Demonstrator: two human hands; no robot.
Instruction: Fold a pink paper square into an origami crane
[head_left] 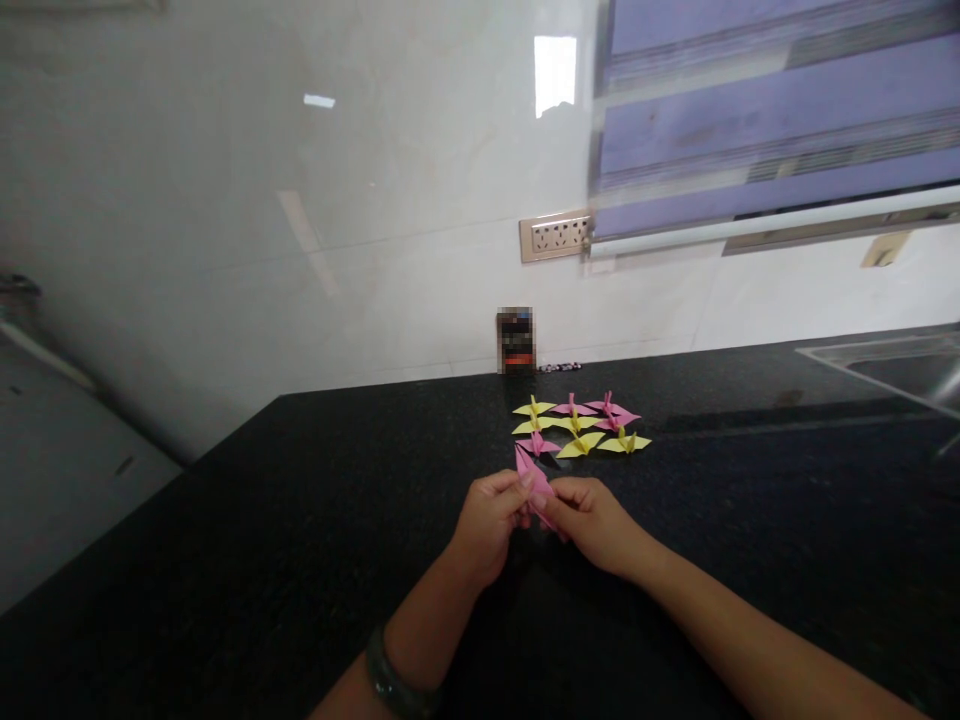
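Observation:
Both my hands meet over the black counter (300, 540) and pinch a folded pink paper piece (531, 474) between them. My left hand (487, 520) grips its left side with closed fingers; a dark bracelet sits on that wrist. My right hand (592, 520) holds the right side, fingers curled. A pointed tip of the pink paper sticks up above my fingers. Just beyond lies a cluster of finished paper cranes (577, 425), some yellow, some pink, set in rows on the counter.
A small dark box (515, 340) stands against the white wall behind the cranes, with small beads (559, 367) beside it. A wall socket (556, 237) sits above. A window blind (772, 120) is at upper right and a sink edge (885, 365) at far right.

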